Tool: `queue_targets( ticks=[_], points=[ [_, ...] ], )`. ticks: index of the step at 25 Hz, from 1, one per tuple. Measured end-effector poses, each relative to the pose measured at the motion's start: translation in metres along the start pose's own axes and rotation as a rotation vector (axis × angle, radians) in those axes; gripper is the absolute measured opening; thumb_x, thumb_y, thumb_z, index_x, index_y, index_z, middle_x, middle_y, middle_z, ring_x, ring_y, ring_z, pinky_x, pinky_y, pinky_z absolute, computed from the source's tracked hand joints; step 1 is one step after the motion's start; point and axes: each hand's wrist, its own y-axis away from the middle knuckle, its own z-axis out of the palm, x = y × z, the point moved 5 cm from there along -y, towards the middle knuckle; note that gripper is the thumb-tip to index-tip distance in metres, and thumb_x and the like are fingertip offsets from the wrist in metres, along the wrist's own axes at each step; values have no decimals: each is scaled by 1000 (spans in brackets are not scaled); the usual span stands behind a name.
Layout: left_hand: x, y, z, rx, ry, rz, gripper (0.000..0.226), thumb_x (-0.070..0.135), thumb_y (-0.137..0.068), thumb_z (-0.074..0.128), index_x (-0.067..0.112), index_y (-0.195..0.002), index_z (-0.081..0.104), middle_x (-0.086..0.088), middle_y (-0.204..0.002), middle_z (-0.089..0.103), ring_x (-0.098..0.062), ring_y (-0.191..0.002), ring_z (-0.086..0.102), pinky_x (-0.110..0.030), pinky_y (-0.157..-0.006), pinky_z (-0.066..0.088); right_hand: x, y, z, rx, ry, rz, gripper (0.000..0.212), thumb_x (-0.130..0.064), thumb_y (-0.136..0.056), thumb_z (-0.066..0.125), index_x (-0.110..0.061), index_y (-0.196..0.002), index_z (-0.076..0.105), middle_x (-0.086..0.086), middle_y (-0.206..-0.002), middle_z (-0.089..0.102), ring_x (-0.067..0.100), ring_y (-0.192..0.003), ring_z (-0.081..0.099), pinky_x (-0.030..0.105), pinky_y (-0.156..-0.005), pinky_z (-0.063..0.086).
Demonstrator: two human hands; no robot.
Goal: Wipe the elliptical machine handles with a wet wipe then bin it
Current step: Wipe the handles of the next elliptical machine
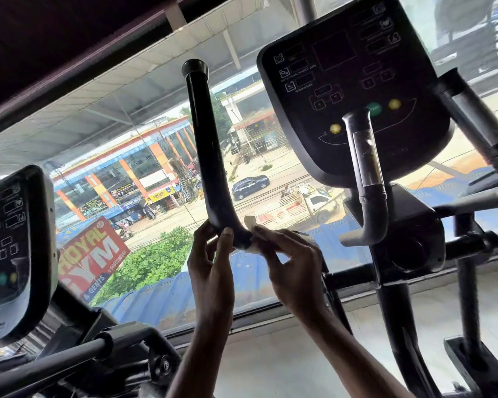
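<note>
My left hand [210, 255] grips the bend of the black handle [204, 139] at frame centre, while my right hand [288, 259] pinches the wet wipe [250, 222] against it. The wipe looks limp and light, so I judge it is best kept wrapped round the stiff bar.

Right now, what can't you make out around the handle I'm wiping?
Head view only:
- wet wipe: mostly hidden by the handle bend and the right hand.
- left hand fingertips: behind the handle.
- console labels: mostly too dim to read.
- bin: none in view.
- neighbouring console: cut off by the left edge.
</note>
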Motion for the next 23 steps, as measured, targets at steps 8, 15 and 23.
queue_targets(
  ticks=[8, 15, 23],
  points=[
    [5, -1, 0, 12, 63, 19, 29, 25, -94, 54, 13, -117, 67, -4, -103, 74, -15, -93, 71, -36, -84, 56, -19, -24, 11, -66, -174, 94, 21, -23, -92, 79, -17, -112, 80, -8, -94, 77, 11, -88, 75, 40, -72, 63],
    [16, -11, 2, 14, 48, 60, 38, 26, -94, 56, 16, -130, 65, 3, -113, 75, -9, -99, 71, -27, -85, 55, -40, -66, 30, 2, -230, 47, 20, -10, -89, 81, -10, -109, 80, -4, -89, 77, 8, -78, 76, 29, -76, 61],
    [39, -43, 7, -8, 28, 99, 46, 27, -89, 62, 18, -134, 62, 10, -122, 72, -8, -109, 70, -14, -81, 52, -39, -88, 35, -61, -281, 132, 26, -7, -89, 80, -9, -114, 78, -2, -102, 79, 10, -87, 78, 27, -83, 61]
  ],
)
